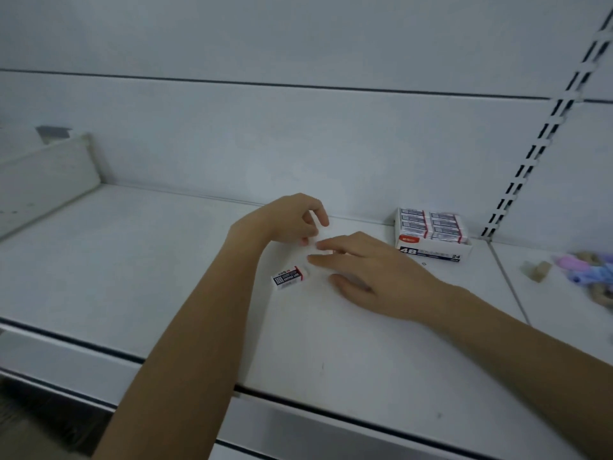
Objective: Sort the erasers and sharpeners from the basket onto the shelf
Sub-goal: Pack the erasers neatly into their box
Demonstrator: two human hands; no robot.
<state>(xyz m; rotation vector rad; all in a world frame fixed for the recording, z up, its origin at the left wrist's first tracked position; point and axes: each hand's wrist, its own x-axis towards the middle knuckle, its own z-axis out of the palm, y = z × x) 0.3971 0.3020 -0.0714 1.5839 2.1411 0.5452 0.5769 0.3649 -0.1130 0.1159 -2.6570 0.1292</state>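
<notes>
A small eraser (289, 277) in a black, white and red sleeve lies flat on the white shelf (149, 260). Just behind it, my left hand (292, 217) has its fingers curled and pinches something small and white that I can barely make out. My right hand (368, 273) lies over the shelf beside it, fingers stretched out towards the left hand's fingertips and touching that white thing. At the back right stands an open display box of erasers (431, 234) marked 4B. The basket is out of sight.
Pastel purple, blue and beige small items (583, 270) lie on the neighbouring shelf panel at the far right. A slotted upright rail (537, 154) runs up the back wall. A white divider (46, 174) closes the shelf's left end. The shelf's front edge (298, 396) runs below my forearms.
</notes>
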